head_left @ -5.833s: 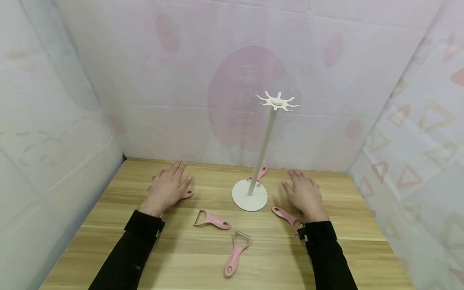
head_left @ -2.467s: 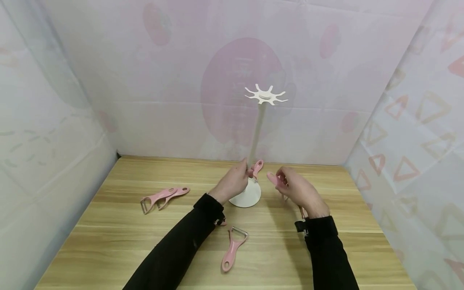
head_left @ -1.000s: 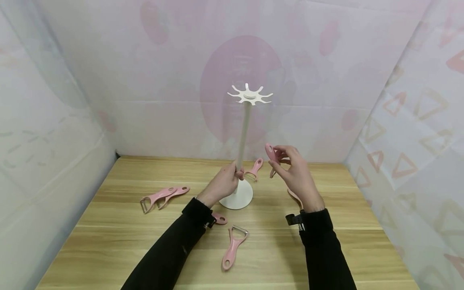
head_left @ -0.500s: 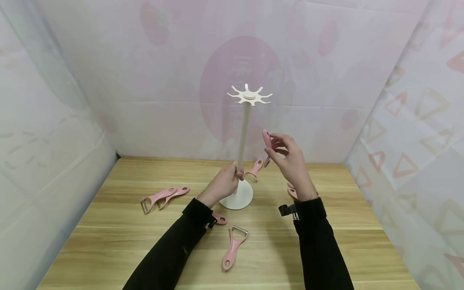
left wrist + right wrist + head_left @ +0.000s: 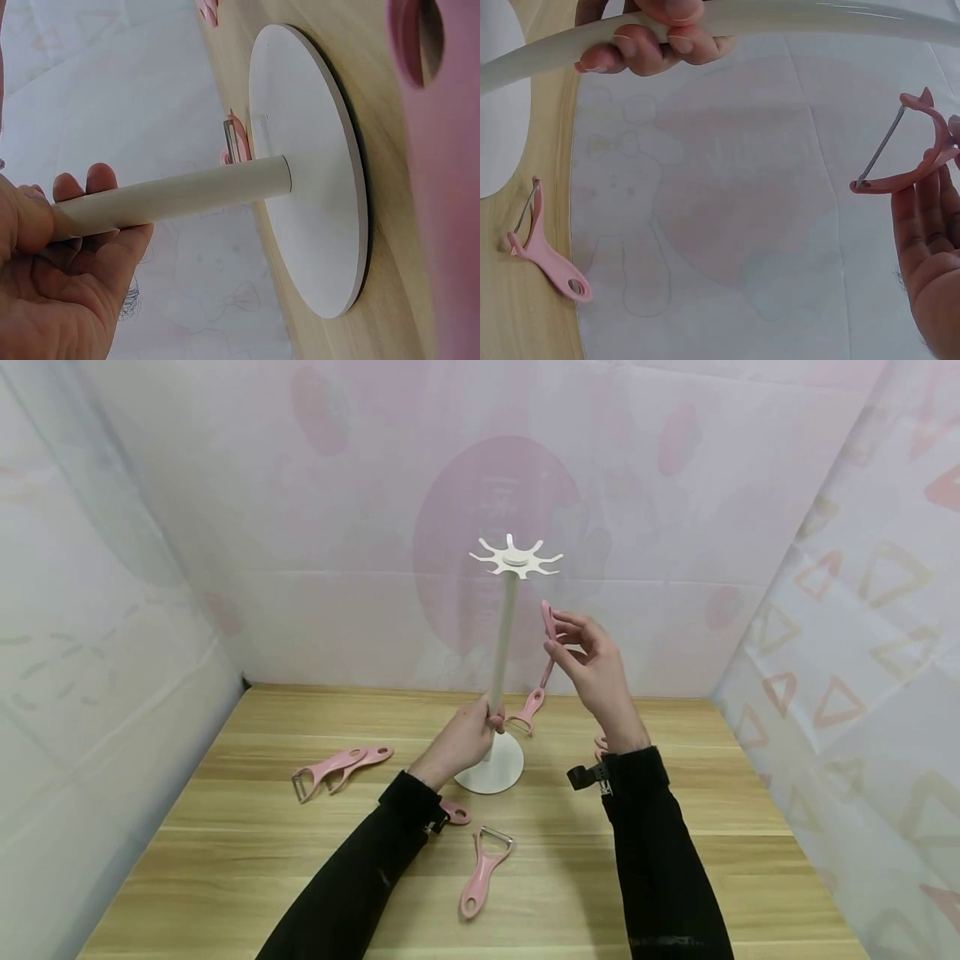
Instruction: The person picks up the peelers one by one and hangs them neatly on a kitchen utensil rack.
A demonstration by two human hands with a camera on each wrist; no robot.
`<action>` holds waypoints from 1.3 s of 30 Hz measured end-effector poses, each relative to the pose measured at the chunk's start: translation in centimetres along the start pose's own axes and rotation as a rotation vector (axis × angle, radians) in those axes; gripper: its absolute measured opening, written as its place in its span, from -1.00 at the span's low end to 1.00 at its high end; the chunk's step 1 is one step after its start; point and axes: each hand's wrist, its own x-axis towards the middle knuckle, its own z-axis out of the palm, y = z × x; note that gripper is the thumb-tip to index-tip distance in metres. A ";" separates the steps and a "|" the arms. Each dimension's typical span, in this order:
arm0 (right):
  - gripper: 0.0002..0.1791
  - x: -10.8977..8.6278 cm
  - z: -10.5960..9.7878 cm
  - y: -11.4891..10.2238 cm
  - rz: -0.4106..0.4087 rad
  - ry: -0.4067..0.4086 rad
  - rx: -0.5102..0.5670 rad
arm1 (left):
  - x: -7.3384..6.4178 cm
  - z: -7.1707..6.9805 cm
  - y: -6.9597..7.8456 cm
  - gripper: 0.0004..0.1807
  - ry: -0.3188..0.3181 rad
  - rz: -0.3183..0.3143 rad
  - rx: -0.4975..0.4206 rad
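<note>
My right fingers [image 5: 576, 620] pinch a pink Y-peeler [image 5: 548, 620] by the handle, blade [image 5: 881, 146] hanging below them; it looks light, stiff, a bit slick, so the handle's the place to hold. Left fingers [image 5: 101, 178] curl round the white stand [image 5: 503, 643], seemingly rigid, low on its pole. Below both, a wood-grain surface [image 5: 210, 860] with more pink peelers [image 5: 477, 887]; beyond, a printed backdrop [image 5: 337, 610].

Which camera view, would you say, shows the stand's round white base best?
The left wrist view: the round white base is large, nearly all in sight; only the pole crosses it. The head view shows it smaller, partly behind the left hand; the right wrist view shows only part, at its left edge.
</note>
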 end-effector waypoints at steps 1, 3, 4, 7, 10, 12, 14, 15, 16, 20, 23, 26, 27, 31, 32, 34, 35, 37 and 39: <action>-0.45 0.2 0.1 -0.1 -0.001 0.000 0.013 | 0.0 0.0 0.0 -0.91 0.002 0.002 0.002; -0.46 0.6 0.2 -0.3 -0.002 0.001 0.044 | 0.1 0.0 0.0 -0.91 0.005 0.001 0.006; -0.47 0.7 0.2 -0.4 -0.002 0.005 0.059 | 0.1 0.0 0.0 -0.91 0.007 0.000 0.008; -0.51 1.3 0.4 -0.5 0.003 0.013 0.096 | 0.0 0.0 0.0 -0.91 0.010 -0.002 0.013; -0.58 1.9 0.6 -0.7 0.005 0.017 0.141 | 0.0 0.0 0.1 -0.91 0.009 -0.001 0.012; -0.63 2.2 0.7 -0.8 0.005 0.015 0.170 | 0.0 0.0 0.1 -0.91 0.006 0.000 0.012; -0.68 2.5 0.8 -1.0 0.009 0.010 0.198 | 0.0 0.0 0.1 -0.92 0.002 -0.007 0.007; -0.70 2.6 0.8 -1.1 0.008 0.007 0.208 | 0.0 0.0 0.1 -0.92 0.001 -0.010 0.005; -0.71 2.7 0.8 -1.2 0.010 0.003 0.220 | 0.0 0.0 0.2 -0.92 0.001 -0.010 0.005; -0.69 3.3 0.9 -1.5 0.010 -0.017 0.273 | 0.1 0.2 0.1 -0.92 0.006 -0.007 0.004; -0.66 3.8 0.9 -1.6 0.011 -0.031 0.322 | 0.1 0.3 0.1 -0.92 0.007 0.002 0.009; -0.68 4.2 0.9 -1.9 0.019 -0.040 0.377 | 0.1 0.4 0.1 -0.91 0.006 0.006 0.016; -0.68 4.3 0.9 -2.0 0.024 -0.042 0.395 | 0.2 0.5 0.1 -0.91 0.006 0.008 0.019; -0.72 4.8 1.1 -2.3 0.038 -0.046 0.449 | 0.2 0.5 0.1 -0.91 0.008 0.008 0.025; -0.74 4.9 1.1 -2.4 0.041 -0.045 0.461 | 0.2 0.5 0.1 -0.91 0.008 0.007 0.022; -0.74 5.2 1.3 -2.6 0.041 -0.041 0.483 | 0.2 0.6 0.1 -0.91 0.006 0.007 0.016; -0.73 5.3 1.4 -2.7 0.042 -0.039 0.498 | 0.2 0.6 0.2 -0.91 0.006 0.006 0.013; -0.70 5.6 1.5 -3.0 0.048 -0.033 0.533 | 0.3 0.6 0.2 -0.91 0.008 0.006 0.012; -0.68 5.8 1.7 -3.3 0.055 -0.034 0.554 | 0.3 0.6 0.2 -0.91 0.011 0.007 0.013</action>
